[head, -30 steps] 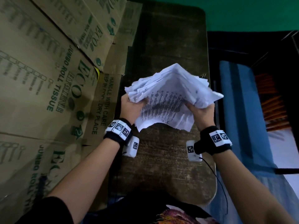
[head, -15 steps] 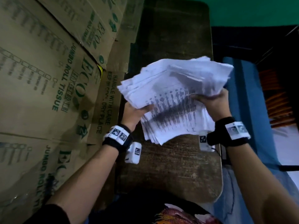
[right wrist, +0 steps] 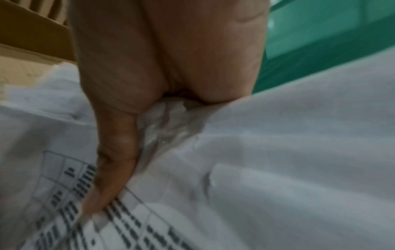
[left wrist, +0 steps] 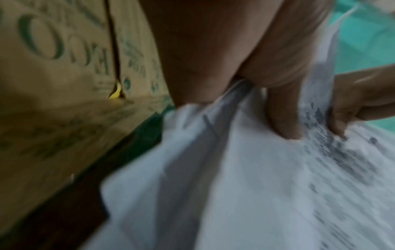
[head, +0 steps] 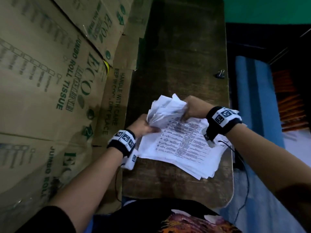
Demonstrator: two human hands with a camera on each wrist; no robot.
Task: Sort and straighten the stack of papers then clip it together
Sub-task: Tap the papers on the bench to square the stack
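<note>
A ragged stack of white printed papers [head: 181, 145] lies low over the dark wooden table [head: 176, 56], its far end bunched and lifted. My left hand [head: 143, 127] grips the stack's left far corner, thumb on top in the left wrist view [left wrist: 282, 118]. My right hand [head: 193, 109] clutches the crumpled far edge, its thumb [right wrist: 115, 160] pressing the printed top sheet [right wrist: 128, 228]. A black binder clip [head: 220, 74] sits alone near the table's right edge, beyond both hands.
Large brown cardboard boxes [head: 50, 81] printed with green lettering stand tight against the table's left side. A blue cloth [head: 252, 98] lies right of the table, with orange fabric [head: 289, 101] beyond it. A thin black cable [head: 247, 182] hangs off the right edge.
The stack was held up in the air between both hands; it has come down toward me onto the table. Both hands shifted to its far end, and the clip came into view.
</note>
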